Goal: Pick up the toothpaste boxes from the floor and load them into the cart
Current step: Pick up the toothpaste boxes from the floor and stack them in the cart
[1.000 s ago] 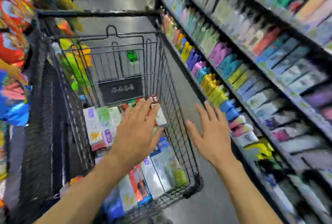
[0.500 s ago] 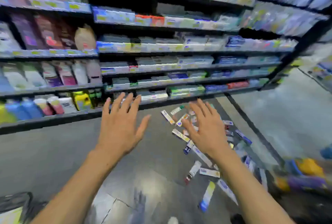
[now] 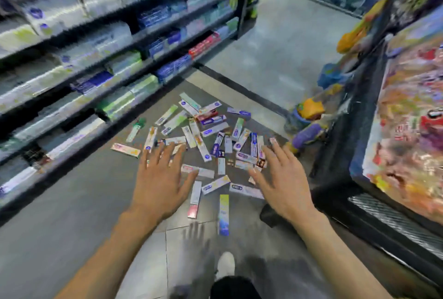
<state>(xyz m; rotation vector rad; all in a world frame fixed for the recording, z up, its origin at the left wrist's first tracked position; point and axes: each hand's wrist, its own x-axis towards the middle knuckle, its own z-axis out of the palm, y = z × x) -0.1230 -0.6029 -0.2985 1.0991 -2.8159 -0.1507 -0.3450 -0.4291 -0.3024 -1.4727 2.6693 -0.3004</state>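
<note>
Just colourful toothpaste boxes (image 3: 206,145) scattered, floor-bound

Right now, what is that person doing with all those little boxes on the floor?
A person is reaching both hands out over a pile of toothpaste boxes scattered on the shop floor. The left hand and right hand are open with fingers spread, holding nothing yet. The cart is not in view.

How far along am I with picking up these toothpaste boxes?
Nothing here shows boxes already loaded; the cart is out of view. Both the left hand and the right hand are open and empty above the toothpaste boxes, dozens of which lie scattered on the floor.
</note>
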